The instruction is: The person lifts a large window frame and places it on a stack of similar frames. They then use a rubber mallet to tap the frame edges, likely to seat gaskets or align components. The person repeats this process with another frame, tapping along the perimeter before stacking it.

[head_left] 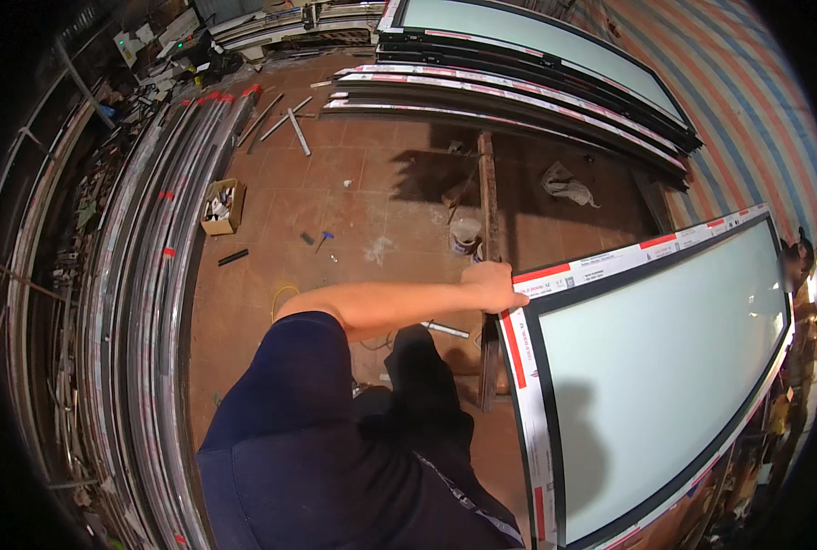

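Note:
My left hand [493, 287] is closed around the near upper corner of a large framed glass panel [665, 357], its fingers wrapped over the edge. The panel has pale, frosted-looking glass, a black inner border and a frame covered in white and red protective film. It slants across the right side of the view, beside a narrow upright-looking rusty metal bar [488, 197]. My left arm reaches across from the lower left in a dark blue sleeve. My right hand is out of sight. At the panel's far right end a dark shape, perhaps another person, is too dim to make out.
Long wrapped profiles [152, 302] lie along the left. More framed panels [537, 55] are stacked at the back beside a striped sheet [729, 82]. On the tiled floor are a cardboard box [223, 207], a bucket [464, 236], a blue-headed tool [324, 239] and a crumpled bag [569, 186].

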`<state>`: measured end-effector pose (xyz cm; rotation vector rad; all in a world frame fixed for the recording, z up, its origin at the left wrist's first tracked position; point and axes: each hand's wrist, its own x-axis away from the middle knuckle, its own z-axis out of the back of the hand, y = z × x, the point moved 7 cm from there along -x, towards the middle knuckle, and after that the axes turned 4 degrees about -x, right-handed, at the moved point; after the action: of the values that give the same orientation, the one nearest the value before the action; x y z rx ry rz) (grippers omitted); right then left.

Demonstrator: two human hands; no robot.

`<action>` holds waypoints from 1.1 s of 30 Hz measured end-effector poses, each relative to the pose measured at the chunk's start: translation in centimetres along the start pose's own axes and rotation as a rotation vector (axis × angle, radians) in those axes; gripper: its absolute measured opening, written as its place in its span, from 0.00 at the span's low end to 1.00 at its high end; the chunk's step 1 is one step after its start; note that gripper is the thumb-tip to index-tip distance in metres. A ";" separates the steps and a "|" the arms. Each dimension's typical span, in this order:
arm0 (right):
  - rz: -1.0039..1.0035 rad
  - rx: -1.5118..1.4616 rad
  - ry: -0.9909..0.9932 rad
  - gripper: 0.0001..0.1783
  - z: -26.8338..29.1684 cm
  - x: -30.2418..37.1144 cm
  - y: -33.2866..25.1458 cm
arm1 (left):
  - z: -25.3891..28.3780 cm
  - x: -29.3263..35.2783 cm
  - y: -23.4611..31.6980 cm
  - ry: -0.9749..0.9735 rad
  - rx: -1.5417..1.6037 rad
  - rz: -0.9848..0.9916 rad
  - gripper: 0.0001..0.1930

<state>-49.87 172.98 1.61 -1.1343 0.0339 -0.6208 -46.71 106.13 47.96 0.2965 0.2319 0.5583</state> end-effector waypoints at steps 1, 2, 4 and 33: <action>0.006 -0.008 -0.009 0.31 -1.9 -1.6 0.2 | -2.2 -2.0 0.5 -0.008 -0.012 -0.013 0.39; 0.017 -0.016 -0.014 0.30 -2.7 -1.9 0.0 | -2.7 -2.4 0.6 -0.003 -0.017 -0.021 0.39; 0.026 -0.016 -0.014 0.29 -4.5 -2.9 0.1 | -3.5 -4.5 0.5 0.015 -0.030 -0.044 0.39; 0.198 -0.589 0.179 0.23 40.6 5.6 14.5 | 16.6 22.4 15.8 -0.127 -0.078 -0.282 0.46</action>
<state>-25.36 208.19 8.75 -1.6143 0.5042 -0.5458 -31.05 127.73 65.70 0.2179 0.1253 0.2681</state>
